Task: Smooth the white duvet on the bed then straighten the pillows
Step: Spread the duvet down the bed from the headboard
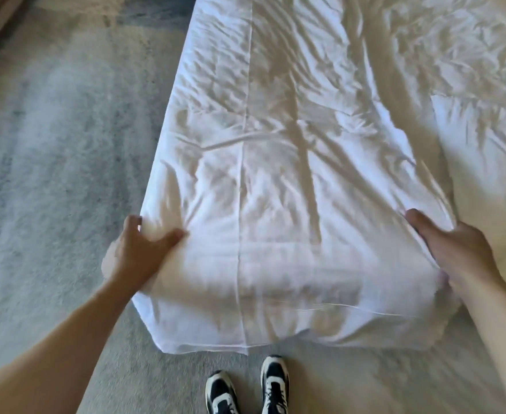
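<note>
Left hand point(144, 249) grips near corner of white duvet point(275, 174); right hand point(461, 252) flat, open on opposite edge; fabric wrinkled.

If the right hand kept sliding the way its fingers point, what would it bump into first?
Probably only more of the white duvet. The right hand lies on it, fingers pointing up the bed and slightly left, across wrinkled fabric. No pillow shows in that line, though depth is hard to judge.
</note>
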